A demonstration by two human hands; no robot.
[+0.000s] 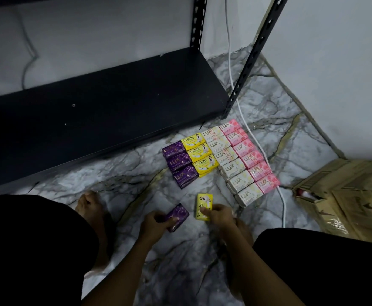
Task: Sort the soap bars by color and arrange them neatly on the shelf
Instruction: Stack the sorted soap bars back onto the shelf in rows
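Soap bars lie in colour rows on the marble floor: a purple row [179,163], a yellow row [199,154], a cream-white row [231,163] and a pink row [248,154]. My left hand [156,224] grips a loose purple bar [178,216] low over the floor. My right hand [219,214] grips a loose yellow bar [203,205] beside it. Both bars are nearer to me than the rows. The black shelf board [105,111] stands just behind the rows with no soap on it.
A white cable [250,131] runs along the floor past the pink row. A cardboard box [348,195] sits at the right. Slotted black shelf posts [250,60] rise at the board's right end. My bare foot [91,205] and dark-clothed knees frame the near floor.
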